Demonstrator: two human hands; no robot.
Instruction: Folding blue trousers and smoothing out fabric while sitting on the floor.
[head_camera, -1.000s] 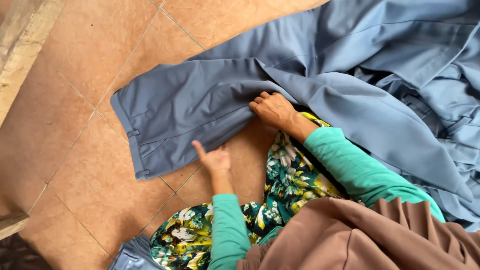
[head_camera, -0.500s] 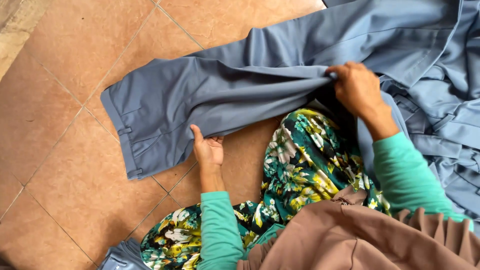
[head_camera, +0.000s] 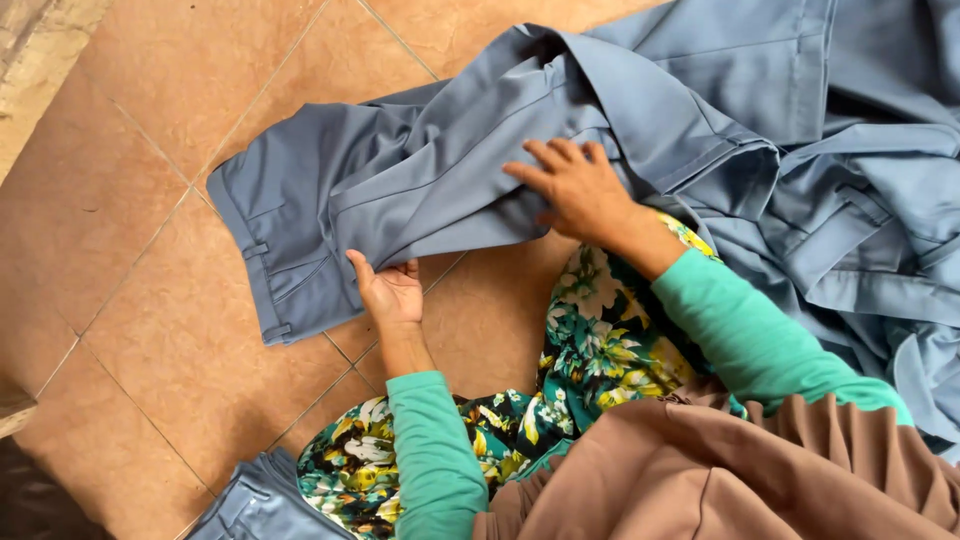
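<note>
A pair of grey-blue trousers (head_camera: 330, 200) lies on the tiled floor, waistband to the left, one leg folded back over itself toward the upper right. My left hand (head_camera: 388, 292) grips the near edge of the trousers below the waistband, thumb on top. My right hand (head_camera: 577, 188) rests flat, fingers spread, on the folded leg. Both arms wear teal sleeves.
A heap of more grey-blue garments (head_camera: 860, 200) fills the right side. Floral fabric (head_camera: 590, 350) covers my lap, brown cloth (head_camera: 740, 470) hangs below it. Another folded grey-blue piece (head_camera: 255, 505) lies at the bottom left. A stone ledge (head_camera: 40, 60) runs along the upper left.
The trouser leg has been folded back over the garment. My right hand came from the upper right down onto the folded leg, now lying flat. My left hand stays at the near edge.
</note>
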